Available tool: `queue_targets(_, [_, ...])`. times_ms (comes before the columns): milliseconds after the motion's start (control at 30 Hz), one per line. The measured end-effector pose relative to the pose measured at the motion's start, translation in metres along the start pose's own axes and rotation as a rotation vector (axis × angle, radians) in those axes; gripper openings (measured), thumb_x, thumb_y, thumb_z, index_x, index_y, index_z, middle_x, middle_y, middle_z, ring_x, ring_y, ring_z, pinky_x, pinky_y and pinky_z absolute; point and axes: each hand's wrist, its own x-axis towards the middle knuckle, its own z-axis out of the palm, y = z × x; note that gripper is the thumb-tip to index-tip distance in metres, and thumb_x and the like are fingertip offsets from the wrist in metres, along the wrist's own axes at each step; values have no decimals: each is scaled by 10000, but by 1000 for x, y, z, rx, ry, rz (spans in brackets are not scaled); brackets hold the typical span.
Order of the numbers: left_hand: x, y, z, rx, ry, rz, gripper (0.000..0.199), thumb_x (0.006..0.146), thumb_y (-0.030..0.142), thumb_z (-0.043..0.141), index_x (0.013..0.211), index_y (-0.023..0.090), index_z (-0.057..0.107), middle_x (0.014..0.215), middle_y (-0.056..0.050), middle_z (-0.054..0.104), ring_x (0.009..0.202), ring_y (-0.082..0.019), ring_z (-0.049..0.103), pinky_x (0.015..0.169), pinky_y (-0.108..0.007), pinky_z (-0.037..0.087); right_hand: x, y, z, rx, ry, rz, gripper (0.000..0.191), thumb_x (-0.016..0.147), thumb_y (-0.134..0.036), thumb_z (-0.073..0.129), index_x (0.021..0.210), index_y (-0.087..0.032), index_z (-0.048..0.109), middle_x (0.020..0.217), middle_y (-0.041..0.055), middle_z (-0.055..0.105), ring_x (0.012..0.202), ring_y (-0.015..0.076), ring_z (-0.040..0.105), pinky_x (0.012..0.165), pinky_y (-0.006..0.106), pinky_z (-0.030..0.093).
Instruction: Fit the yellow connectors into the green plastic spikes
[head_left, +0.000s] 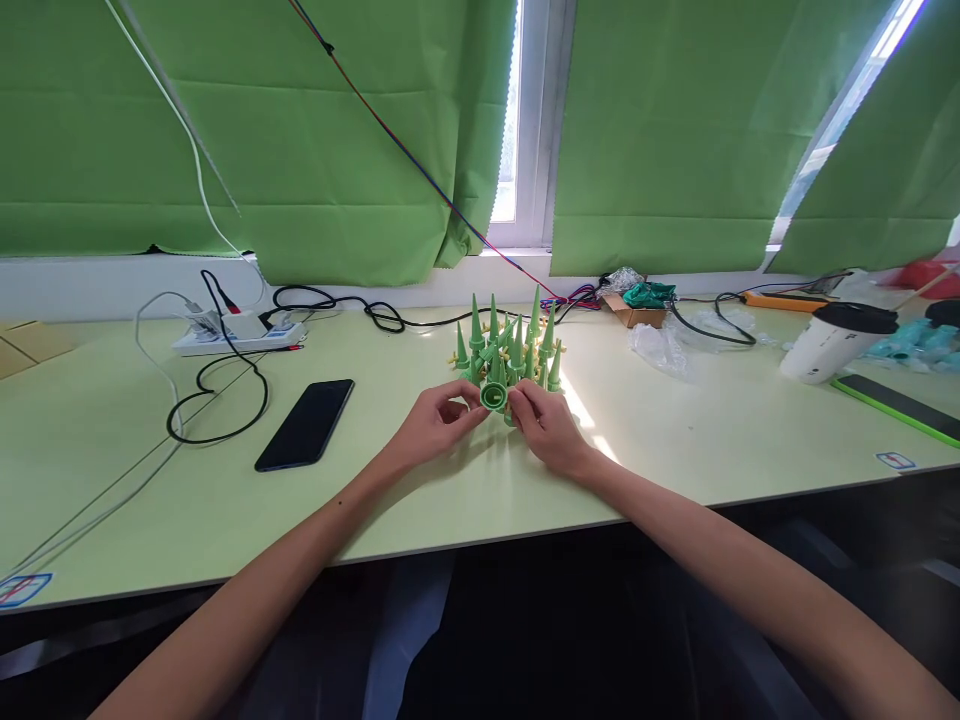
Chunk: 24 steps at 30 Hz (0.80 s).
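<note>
Several green pointed cones with small yellow parts stand in a cluster on the pale green table. In front of them a green cone piece is tilted so that its round hollow end faces me. My left hand pinches this piece from the left side, thumb and fingertips at its rim. On the right, my right hand has its fingers closed at the piece's other side; anything small between those fingertips is too hidden to tell.
A black phone lies left, near a power strip and looped cables. Along the right are a small cardboard box, clear plastic bags, a tilted white cup and a green-edged dark slab.
</note>
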Motion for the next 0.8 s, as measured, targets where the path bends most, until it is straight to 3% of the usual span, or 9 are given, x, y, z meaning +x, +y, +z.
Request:
queue_targets(100, [1, 2, -2, -104, -124, -59, 369, 895, 510, 536, 825, 150, 581, 545, 30, 466, 463, -82, 429, 467, -224, 323, 0, -1, -1, -10, -2, 4, 330, 999, -403, 383, 731, -217, 434, 590, -36, 472, 528, 107, 413, 545, 247, 340])
queue_targets(233, [1, 4, -2, -206, -161, -108, 503, 924, 579, 428, 734, 135, 567, 549, 0, 482, 451, -95, 461, 452, -240, 341, 1, -3, -1, -23, -30, -15, 303, 997, -384, 388, 762, -212, 468, 592, -39, 489, 527, 103, 420, 557, 243, 349])
queue_targets(600, [1, -2, -1, -222, -206, -168, 530, 908, 608, 439, 693, 138, 559, 504, 10, 466, 437, -90, 439, 453, -228, 329, 0, 0, 1, 21, -98, -45, 291, 1000, -332, 386, 734, -215, 406, 605, -47, 449, 534, 93, 384, 555, 236, 319])
queue_targets(800, [0, -8, -4, -195, -216, -137, 458, 889, 561, 516, 692, 148, 551, 547, 14, 492, 459, -81, 427, 478, -227, 340, -1, 1, 0, 4, -114, -54, 296, 998, -328, 390, 724, -217, 373, 609, -51, 420, 536, 92, 350, 552, 239, 300])
